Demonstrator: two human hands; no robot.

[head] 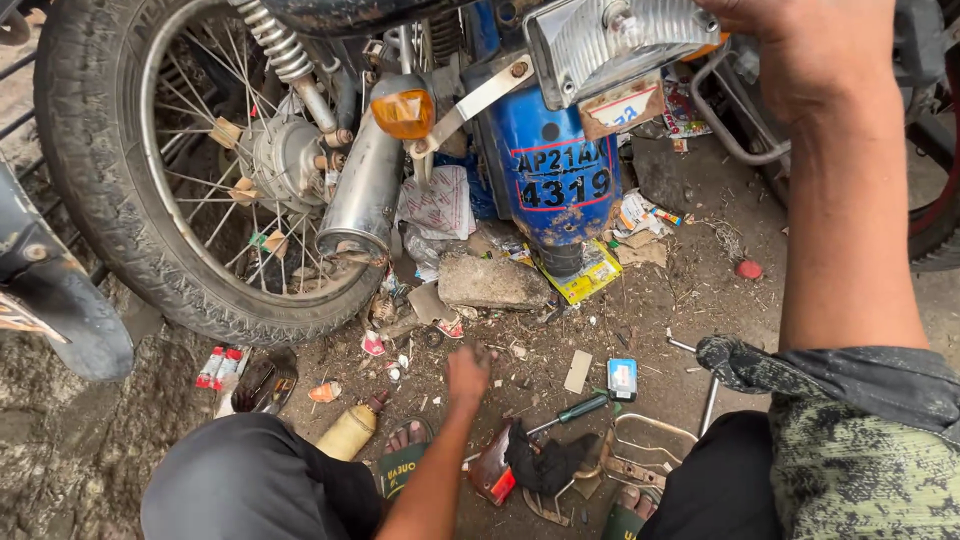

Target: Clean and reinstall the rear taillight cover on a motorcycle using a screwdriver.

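My left hand [467,372] reaches down to the dirt ground, fingers curled over small bits of litter; whether it grips anything I cannot tell. My right hand [800,45] is raised at the top right, resting on the rear of a motorcycle beside its clear tail light [610,40]. Below the light sit a blue mudguard with a plate [555,175] and an orange indicator [403,112]. A green-handled screwdriver [575,410] lies on the ground near my left hand, with a black rag [545,462] and a red lamp part [492,475].
The spoked rear wheel [200,170] and chrome exhaust [365,190] fill the upper left. A stone block [490,282], a yellow bottle [348,432], a small blue box [622,378], a red cap [749,269] and scattered wrappers lie about. My sandalled feet [405,455] stand below.
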